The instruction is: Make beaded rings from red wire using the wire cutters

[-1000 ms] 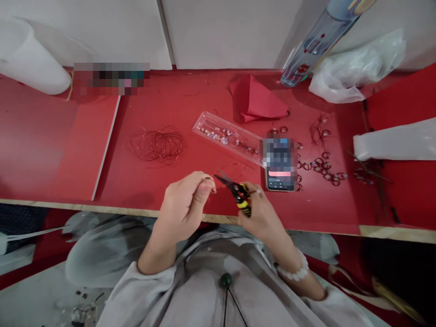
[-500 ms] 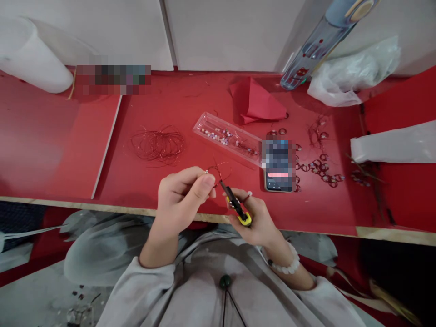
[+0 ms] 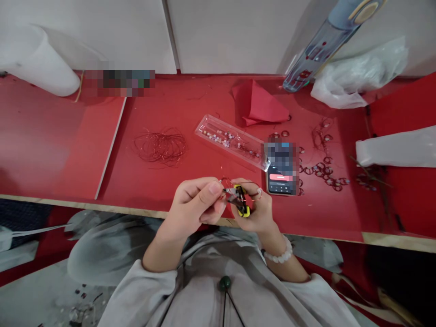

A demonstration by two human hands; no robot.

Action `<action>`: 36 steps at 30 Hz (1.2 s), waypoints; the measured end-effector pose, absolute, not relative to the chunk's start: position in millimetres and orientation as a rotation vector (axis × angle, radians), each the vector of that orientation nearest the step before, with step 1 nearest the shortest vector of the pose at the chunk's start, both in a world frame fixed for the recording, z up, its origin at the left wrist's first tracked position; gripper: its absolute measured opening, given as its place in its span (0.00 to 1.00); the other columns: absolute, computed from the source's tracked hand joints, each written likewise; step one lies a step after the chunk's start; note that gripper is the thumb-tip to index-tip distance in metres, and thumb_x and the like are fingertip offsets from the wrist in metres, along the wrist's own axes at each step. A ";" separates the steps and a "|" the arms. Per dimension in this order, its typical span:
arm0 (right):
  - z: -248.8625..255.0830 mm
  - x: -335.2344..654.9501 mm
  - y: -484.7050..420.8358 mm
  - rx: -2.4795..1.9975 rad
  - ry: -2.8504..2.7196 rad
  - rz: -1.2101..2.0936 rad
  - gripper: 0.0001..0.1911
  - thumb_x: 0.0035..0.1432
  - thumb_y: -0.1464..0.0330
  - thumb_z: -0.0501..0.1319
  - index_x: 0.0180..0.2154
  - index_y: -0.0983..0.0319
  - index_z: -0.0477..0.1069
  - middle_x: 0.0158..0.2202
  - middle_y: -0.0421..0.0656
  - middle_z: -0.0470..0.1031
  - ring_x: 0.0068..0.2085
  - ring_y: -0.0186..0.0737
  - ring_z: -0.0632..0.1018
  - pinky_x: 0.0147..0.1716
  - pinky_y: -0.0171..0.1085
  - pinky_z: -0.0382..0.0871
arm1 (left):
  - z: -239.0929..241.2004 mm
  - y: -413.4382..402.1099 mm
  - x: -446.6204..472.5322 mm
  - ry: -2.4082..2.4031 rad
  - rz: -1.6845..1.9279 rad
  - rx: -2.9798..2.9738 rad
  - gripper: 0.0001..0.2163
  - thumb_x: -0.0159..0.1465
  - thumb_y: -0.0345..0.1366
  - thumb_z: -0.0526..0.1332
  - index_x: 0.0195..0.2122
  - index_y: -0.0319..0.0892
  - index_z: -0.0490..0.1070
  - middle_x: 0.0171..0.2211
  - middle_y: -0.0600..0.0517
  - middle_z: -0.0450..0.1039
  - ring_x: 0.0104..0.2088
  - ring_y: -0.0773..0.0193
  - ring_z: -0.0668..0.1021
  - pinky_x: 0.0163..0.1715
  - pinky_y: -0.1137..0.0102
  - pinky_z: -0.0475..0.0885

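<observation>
My left hand (image 3: pixel 195 202) pinches a small reddish wire ring (image 3: pixel 226 181) between thumb and fingers, just above the table's front edge. Closed around yellow-and-black pliers (image 3: pixel 243 205), my right hand (image 3: pixel 257 209) is close beside it. The jaws of the pliers point left and look parted, near the ring; whether they touch the wire is unclear. A loop of wire with a pale bead (image 3: pixel 260 191) shows at my right fingers. Ahead lies a clear plastic tray (image 3: pixel 204 121) with small beads, and left of it a loose coil of red wire (image 3: pixel 160 146).
A phone (image 3: pixel 281 181) rests against the tray's right end. Several finished-looking wire rings (image 3: pixel 322 170) lie to its right. Farther back are folded red paper (image 3: pixel 257 106), a blue bottle (image 3: pixel 318 47) and a plastic bag (image 3: pixel 361 75). A white cylinder (image 3: pixel 44 61) stands at the far left.
My left hand has moved right and slightly down with the wire ring. The pliers have turned from pointing up-left to pointing left, and their jaws look wider apart.
</observation>
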State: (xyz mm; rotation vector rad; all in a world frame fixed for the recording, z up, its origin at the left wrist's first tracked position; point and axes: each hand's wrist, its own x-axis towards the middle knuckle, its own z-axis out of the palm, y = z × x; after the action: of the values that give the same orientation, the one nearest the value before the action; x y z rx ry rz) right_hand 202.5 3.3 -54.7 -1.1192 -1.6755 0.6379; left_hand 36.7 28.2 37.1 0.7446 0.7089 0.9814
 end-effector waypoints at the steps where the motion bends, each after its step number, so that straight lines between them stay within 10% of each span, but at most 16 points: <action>1: -54.6 203.1 3.6 -1.110 -1.678 0.634 0.27 0.50 0.72 0.63 0.55 0.58 0.70 0.38 0.45 0.82 0.35 0.46 0.83 0.33 0.41 0.81 | 36.7 27.4 36.8 0.732 0.990 0.762 0.22 0.65 0.51 0.67 0.22 0.40 0.67 0.16 0.61 0.54 0.13 0.80 0.49 0.12 0.79 0.46; 36: -37.3 206.2 -9.2 -0.895 -1.522 1.459 0.16 0.54 0.72 0.62 0.46 0.61 0.73 0.30 0.40 0.78 0.26 0.35 0.76 0.27 0.33 0.74 | 56.9 22.4 46.4 1.494 1.235 1.614 0.20 0.70 0.42 0.63 0.21 0.43 0.67 0.15 0.58 0.67 0.16 0.73 0.67 0.16 0.75 0.61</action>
State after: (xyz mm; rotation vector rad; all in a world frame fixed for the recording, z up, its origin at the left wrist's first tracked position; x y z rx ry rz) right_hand 206.2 -9.2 -37.3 -0.8948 -1.5216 1.4588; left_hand 46.4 22.4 56.9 1.6135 1.4936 1.2347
